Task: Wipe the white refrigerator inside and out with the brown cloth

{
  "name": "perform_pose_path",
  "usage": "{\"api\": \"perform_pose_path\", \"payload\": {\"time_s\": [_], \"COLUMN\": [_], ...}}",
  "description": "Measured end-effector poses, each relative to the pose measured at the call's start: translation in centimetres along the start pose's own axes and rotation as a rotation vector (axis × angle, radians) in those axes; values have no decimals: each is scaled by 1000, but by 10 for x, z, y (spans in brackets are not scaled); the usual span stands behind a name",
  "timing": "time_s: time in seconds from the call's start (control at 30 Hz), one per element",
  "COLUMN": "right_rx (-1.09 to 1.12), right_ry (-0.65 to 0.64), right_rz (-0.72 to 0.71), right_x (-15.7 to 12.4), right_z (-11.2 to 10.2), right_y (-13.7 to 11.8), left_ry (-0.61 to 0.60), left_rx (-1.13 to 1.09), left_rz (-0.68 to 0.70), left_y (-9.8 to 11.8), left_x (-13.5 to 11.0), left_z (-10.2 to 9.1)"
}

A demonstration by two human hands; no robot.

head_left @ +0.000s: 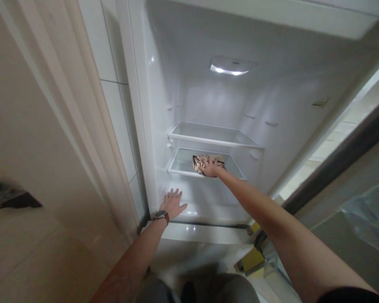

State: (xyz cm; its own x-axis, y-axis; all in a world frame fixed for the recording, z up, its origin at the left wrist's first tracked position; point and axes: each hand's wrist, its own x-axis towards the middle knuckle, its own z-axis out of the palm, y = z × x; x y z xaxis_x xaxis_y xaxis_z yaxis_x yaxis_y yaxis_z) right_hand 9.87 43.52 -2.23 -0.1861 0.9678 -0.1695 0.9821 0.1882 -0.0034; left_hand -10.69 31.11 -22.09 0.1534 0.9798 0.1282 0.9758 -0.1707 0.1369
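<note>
Your right hand [210,167] is laid over the patterned cloth [198,163], which sits bunched on the lower glass shelf [182,161], near the middle of the frame. Its fingers are spread forward across the folds; the hand is small and soft in this view, so you can't tell whether they also pinch the fabric or only press on it. Laying the palm on top probably keeps the cloth between your skin and the glass and spreads your push over more of the folds. The cloth lies close to the shelf's front edge, a spot your arm can meet from the lower right without touching the upper glass shelf [208,131] above.

Your left hand [173,204] holds nothing. Its fingers are fanned apart and released, low in the refrigerator [153,97], left of centre in the frame, with the watch [161,214] at its wrist. That spread, well apart from the cloth, looks like a posture for balance or bracing while the other arm stretches inward. The lit lamp [229,71], at upper centre, stands beyond both shelves, so neither of your arms covers it in this view.
</note>
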Motion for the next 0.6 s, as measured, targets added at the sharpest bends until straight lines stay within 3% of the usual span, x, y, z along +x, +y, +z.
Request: {"api": "perform_pose_path", "payload": {"time_s": [0.23,0.6], "right_rx": [-12,8], "right_ry": [-48,-33], "right_rz": [4,-14], "right_x": [-16,31], "right_z": [-1,-8], "right_y": [-9,-16], "left_ry": [2,-13], "left_rx": [-15,-43], "left_rz": [-11,-17], "left_y": [1,6], "left_x": [2,-3], "left_z": [-1,-8]}}
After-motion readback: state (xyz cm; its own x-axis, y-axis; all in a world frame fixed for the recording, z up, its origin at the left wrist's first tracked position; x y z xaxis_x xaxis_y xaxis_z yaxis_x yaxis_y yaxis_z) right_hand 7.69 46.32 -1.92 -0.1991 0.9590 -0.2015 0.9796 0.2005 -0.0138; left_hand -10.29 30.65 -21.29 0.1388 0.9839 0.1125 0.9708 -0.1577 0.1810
